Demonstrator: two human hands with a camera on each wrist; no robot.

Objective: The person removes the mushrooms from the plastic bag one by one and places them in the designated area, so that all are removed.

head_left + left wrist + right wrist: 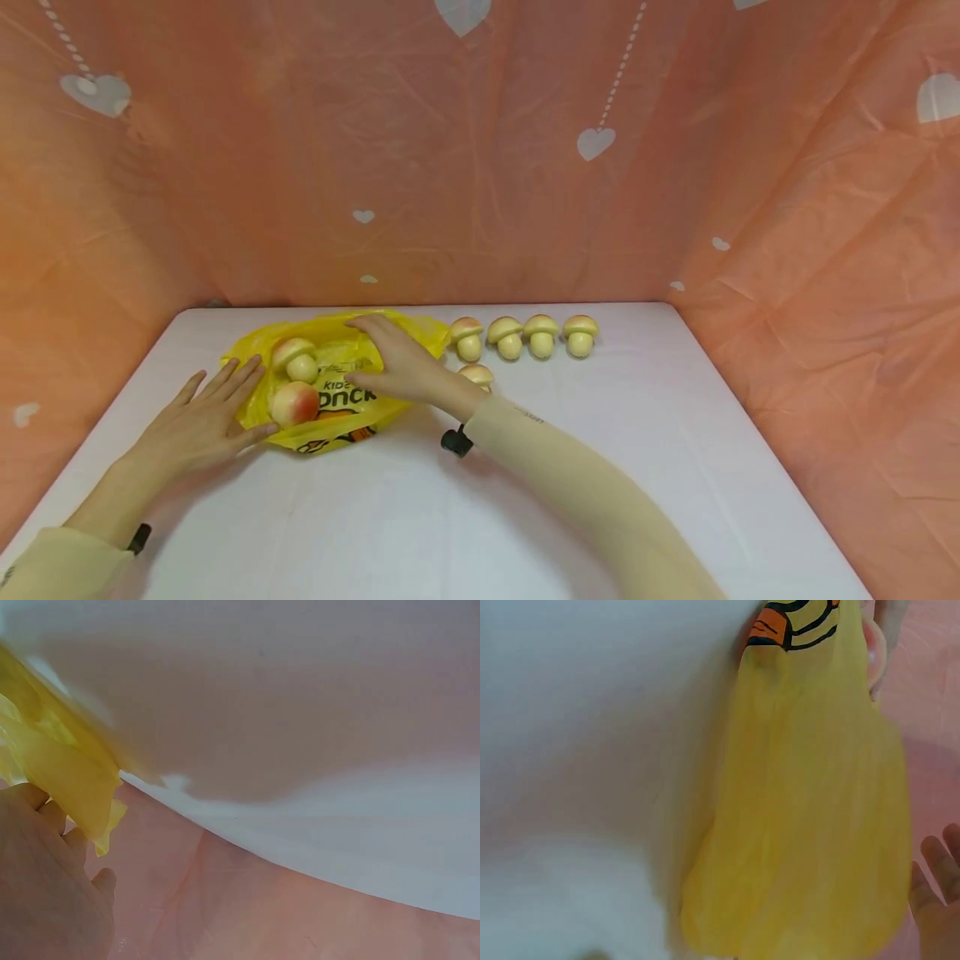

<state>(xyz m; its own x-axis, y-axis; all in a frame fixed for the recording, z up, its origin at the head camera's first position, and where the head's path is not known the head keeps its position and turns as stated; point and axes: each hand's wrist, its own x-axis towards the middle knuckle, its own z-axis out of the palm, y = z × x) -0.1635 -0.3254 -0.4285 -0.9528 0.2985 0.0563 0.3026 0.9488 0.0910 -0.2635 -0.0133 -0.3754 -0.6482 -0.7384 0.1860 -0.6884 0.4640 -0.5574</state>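
Note:
A yellow plastic bag (341,342) with printed lettering lies spread open on the table. In it sit a toy mushroom (302,367) with its stem showing and a second mushroom (294,405) whose reddish cap faces me. My left hand (206,421) rests along the bag's left edge, fingers straight and spread. Over the bag's right side, my right hand (401,358) reaches in with thumb and fingers apart, holding nothing. The left wrist view has the left hand (56,877) against the bag (67,765). Beside the bag (817,817) in the right wrist view are my right fingers (939,870).
Several toy mushrooms (542,335) stand in a row at the back, right of the bag. Another mushroom (477,374) is partly hidden behind my right wrist. The white table (637,425) is enclosed by a pink curtain (480,167) with hearts.

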